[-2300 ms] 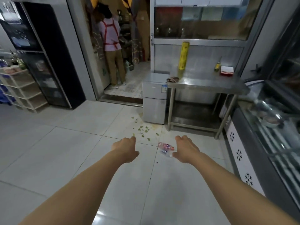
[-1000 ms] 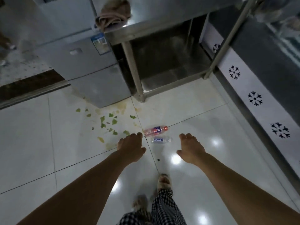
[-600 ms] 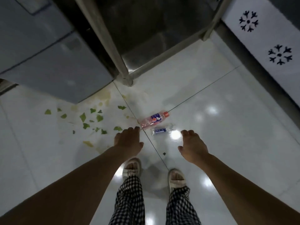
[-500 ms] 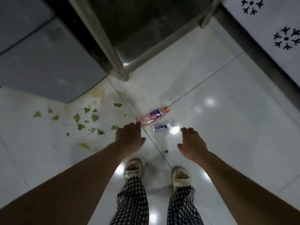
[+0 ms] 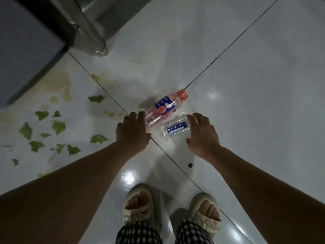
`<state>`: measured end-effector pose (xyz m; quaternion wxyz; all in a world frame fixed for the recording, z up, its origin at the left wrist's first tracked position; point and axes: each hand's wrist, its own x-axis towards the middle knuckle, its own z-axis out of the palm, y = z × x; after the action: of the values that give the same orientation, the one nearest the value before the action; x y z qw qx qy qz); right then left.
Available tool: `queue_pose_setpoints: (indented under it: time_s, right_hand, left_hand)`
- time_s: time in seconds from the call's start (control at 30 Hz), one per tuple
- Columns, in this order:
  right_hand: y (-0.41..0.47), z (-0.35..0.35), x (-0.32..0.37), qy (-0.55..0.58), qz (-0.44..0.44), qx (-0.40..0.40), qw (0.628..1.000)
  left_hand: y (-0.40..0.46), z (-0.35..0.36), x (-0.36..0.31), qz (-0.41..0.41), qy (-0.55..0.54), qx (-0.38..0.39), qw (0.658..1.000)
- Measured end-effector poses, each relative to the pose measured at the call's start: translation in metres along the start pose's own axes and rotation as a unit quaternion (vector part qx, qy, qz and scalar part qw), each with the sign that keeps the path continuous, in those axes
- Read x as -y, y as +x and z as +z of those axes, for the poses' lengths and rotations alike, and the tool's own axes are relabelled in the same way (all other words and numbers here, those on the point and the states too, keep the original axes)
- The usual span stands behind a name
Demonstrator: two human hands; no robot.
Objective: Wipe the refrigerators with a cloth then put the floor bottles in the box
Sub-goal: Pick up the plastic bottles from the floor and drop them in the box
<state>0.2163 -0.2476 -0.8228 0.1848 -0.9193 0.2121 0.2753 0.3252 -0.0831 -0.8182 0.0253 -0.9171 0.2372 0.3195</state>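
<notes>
Head view: pink-tinted plastic bottle with orange cap and blue label [image 5: 164, 107] lying on glossy white tiled floor [image 5: 255, 85], crushed clear plastic bottle with blue label [image 5: 174, 128] just beside it. Left hand [image 5: 132, 132] spread open, nothing held, fingertips at pink bottle's base. Right hand [image 5: 202, 132] open, empty, just beside clear bottle.

Risks judged: round bottle nudged, rolled toward steel table leg [image 5: 91, 36]; crushed bottle skidding from loose pinch; footing lost on scattered green leaf scraps [image 5: 58, 126] and yellowish stain [image 5: 59, 85].
</notes>
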Motion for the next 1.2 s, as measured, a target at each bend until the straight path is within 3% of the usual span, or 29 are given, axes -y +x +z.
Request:
queue_pose_setpoints:
  time_s: [0.33,0.5,0.73,0.93,1.2]
  right_hand:
    - [0.048,0.056,-0.017,-0.063,-0.063,-0.074,0.993]
    - [0.053,0.053,-0.025,-0.091,-0.098,-0.057,0.989]
    - [0.019,0.029,-0.040,-0.054,-0.021,-0.016,0.998]
    - [-0.038,-0.057,-0.039,-0.047,0.015,-0.021,0.999]
    - [-0.135,-0.222,-0.026,-0.055,0.030,-0.055,0.997]
  left_hand:
    - [0.058,0.058,-0.010,-0.003,-0.030,-0.049,0.998]
    - [0.060,0.063,-0.013,-0.004,-0.028,-0.044,0.999]
    - [0.038,0.034,-0.014,-0.053,-0.004,0.003,0.999]
    - [-0.015,-0.054,-0.034,-0.056,-0.016,-0.006,0.998]
    - [-0.094,-0.232,-0.091,-0.040,-0.056,-0.048,0.996]
